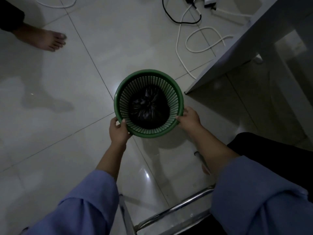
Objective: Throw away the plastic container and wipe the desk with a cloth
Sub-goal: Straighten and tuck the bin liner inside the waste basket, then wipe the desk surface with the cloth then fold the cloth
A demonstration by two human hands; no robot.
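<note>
Nearest the camera, two blue sleeves (81,206) are cut off by the lower edge, and between them runs a chrome tube frame (174,209) whose full shape cannot be made out. A dark mass to the right of it is also clipped and unclear.

Beyond the sleeves, both hands meet the green basket (180,97), a round plastic bin with a smooth rim and slotted, lattice-like walls. The left hand (118,129) clamps the basket's near-left rim, thumb over the edge and fingers curled outside. The right hand (188,118) grips the near-right rim the same way; its fingertips are hidden behind the wall. Inside the basket, at its bottom, lies a crinkled black plastic bag (149,107), glossy and knotted at the top. No plastic container or cloth can be made out; the bag hides whatever is under it.

The basket's base is hidden, so whether it rests on the glossy tiled floor (67,116) cannot be told.

Right of the basket stands the corner of a grey desk (237,48), mostly cropped. Beyond the basket, white and black cables (201,39) loop across the tiles. Far to the basket's left is a bare foot (50,39), its leg cut off.
</note>
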